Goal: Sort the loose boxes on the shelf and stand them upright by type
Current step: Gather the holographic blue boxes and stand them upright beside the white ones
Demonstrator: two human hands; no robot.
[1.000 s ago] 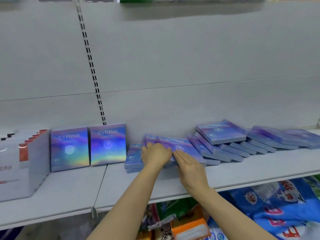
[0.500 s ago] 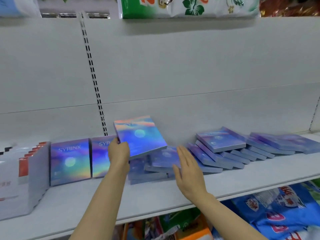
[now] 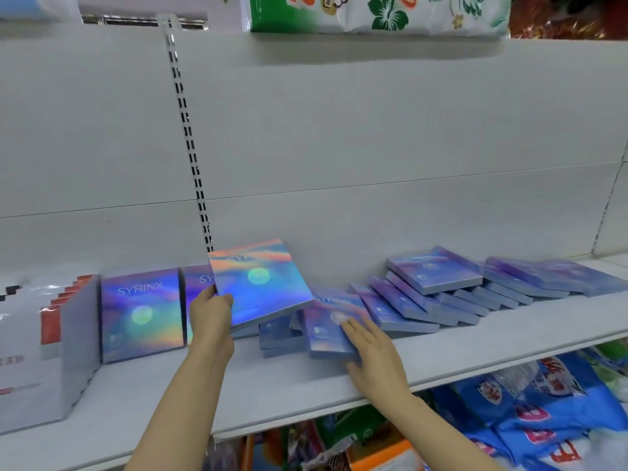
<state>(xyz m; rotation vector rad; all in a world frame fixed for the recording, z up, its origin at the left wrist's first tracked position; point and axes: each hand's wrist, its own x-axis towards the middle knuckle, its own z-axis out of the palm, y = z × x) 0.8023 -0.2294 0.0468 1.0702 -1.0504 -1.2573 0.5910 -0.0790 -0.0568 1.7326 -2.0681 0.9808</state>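
- Since half a second ago the right hand [image 3: 372, 356] has come down from hovering onto a flat box, and the lifted box has tilted a little more upright.
- The left hand [image 3: 210, 312] grips the lifted holographic box [image 3: 260, 283] by its lower left corner, holding it tilted above the shelf [image 3: 272, 396].
- The right hand lies with straight fingers pressed on the top flat box [image 3: 331, 321] of a small pile, thumb at its near edge.
- Just left of the lifted box, two upright boxes [image 3: 141, 316] marked SYRINX stand face out against the back panel; the second is partly hidden behind the left hand.
- To the right, a toppled row of boxes [image 3: 431, 294] lies overlapping, reaching toward the shelf's right end.
- At far left stand white-and-red boxes [image 3: 44, 351] in a row.
- Below the shelf, blue bags [image 3: 530, 402] are stacked.
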